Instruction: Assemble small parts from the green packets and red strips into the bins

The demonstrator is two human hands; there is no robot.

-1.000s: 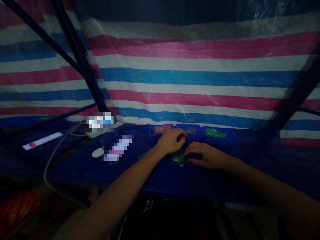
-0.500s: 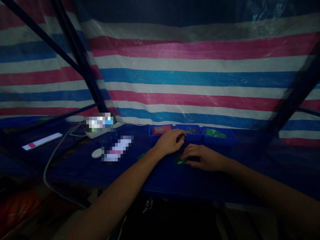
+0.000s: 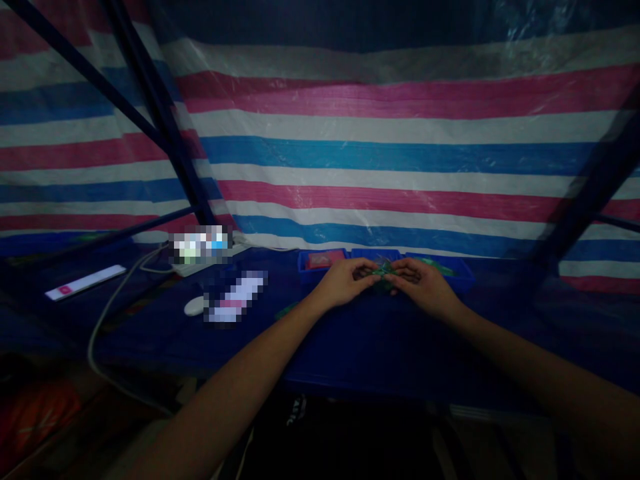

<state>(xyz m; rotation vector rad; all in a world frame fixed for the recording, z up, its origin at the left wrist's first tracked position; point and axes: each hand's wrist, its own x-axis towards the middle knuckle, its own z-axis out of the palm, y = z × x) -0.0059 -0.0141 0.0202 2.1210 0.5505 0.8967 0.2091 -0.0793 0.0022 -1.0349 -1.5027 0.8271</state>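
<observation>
Green packet point(image 3: 384, 269) btwn L hand point(image 3: 346, 281) & R hand point(image 3: 429, 287), nr trays point(image 3: 463, 281)

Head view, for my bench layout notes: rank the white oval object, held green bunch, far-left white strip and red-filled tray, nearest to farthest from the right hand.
1. Held green bunch: at the fingertips of the right hand.
2. Red-filled tray: to the left.
3. White oval object: farther left.
4. Far-left white strip: farthest left.

Shiny green plastic point(image 3: 384, 285) between 2 hands point(image 3: 343, 280)
</observation>
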